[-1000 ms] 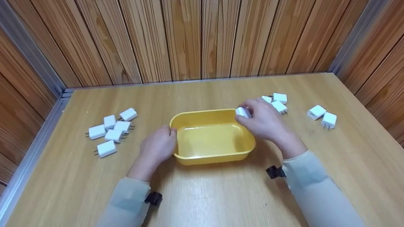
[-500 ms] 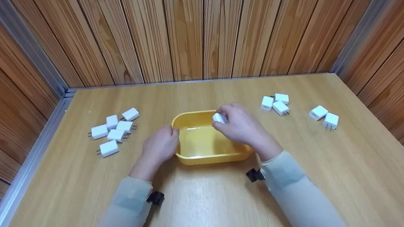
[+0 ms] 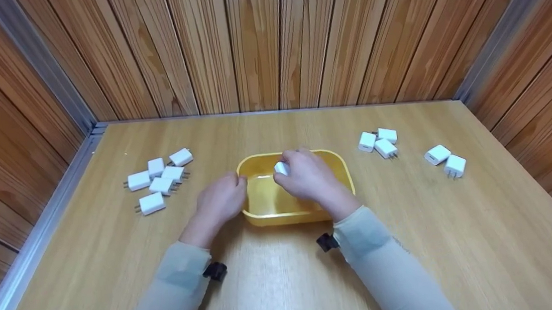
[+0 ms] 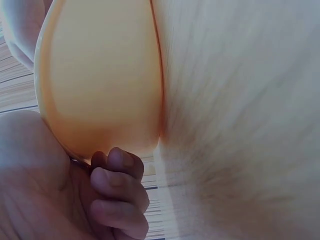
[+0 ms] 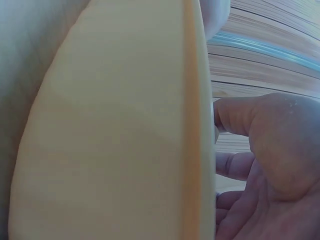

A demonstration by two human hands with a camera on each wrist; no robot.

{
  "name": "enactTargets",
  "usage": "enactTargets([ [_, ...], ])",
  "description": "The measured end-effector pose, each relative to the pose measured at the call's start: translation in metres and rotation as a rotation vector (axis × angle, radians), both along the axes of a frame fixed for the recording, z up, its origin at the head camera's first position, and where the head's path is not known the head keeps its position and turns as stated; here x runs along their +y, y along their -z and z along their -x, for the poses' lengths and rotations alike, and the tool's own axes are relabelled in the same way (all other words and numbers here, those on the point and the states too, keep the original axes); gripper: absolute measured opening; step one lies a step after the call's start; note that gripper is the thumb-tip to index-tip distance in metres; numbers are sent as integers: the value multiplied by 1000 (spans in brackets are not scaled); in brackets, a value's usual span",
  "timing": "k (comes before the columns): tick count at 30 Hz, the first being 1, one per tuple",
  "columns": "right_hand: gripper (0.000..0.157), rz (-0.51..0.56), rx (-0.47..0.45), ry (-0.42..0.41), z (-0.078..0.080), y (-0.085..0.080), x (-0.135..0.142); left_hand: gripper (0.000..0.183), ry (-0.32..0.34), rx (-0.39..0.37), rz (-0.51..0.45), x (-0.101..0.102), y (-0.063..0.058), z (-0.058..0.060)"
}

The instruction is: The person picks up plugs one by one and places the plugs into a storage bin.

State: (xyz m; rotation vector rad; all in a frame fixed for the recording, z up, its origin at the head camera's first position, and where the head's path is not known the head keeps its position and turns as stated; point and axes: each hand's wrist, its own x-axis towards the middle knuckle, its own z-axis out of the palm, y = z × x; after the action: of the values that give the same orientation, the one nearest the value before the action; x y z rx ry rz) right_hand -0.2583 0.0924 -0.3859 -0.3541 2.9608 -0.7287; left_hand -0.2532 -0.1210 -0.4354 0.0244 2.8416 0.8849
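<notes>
In the head view, a rounded rectangular yellow plastic tub (image 3: 271, 220) sits on a pale wood-grain counter (image 3: 273, 290). The left hand (image 3: 222, 197) grips the tub's left end. A white block-shaped plug charger (image 3: 281, 168) is pinched in the right hand (image 3: 306, 173), above the tub's interior; only one end of it shows past the thumb.

The left wrist view adds what the head view hides: the left hand's fingers (image 4: 120, 187) are curled against the outside of the tub wall, below the rim. The right wrist view is mostly filled by the tub's outer wall; beyond the rim, the right thumb (image 5: 235, 112) and parts of other fingers show, bent inward, while the grasp on the charger is largely hidden there.

Only the head view shows the loose white plug chargers. Six form a left-hand group (image 3: 162, 186), some touching, prongs visible on several. On the right lie a close trio (image 3: 386, 148) and, farther out, a pair (image 3: 437, 154) set corner to corner.
</notes>
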Motion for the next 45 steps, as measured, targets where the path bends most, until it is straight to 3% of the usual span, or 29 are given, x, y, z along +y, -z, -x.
enactTargets([
  [10,37,-104,35,-43,1,12,-21,52,3,40,6,2,2,0],
  [21,42,-176,-37,-69,8,25,-38,52,7,46,0,2,2,1],
  [33,41,-205,-51,-54,14,33,-48,53,11,50,0,0,0,0],
  [39,41,-245,-1,-42,21,45,-52,50,7,47,32,0,0,1],
  [45,53,-234,-46,-57,19,41,-53,50,6,36,29,0,0,1],
])
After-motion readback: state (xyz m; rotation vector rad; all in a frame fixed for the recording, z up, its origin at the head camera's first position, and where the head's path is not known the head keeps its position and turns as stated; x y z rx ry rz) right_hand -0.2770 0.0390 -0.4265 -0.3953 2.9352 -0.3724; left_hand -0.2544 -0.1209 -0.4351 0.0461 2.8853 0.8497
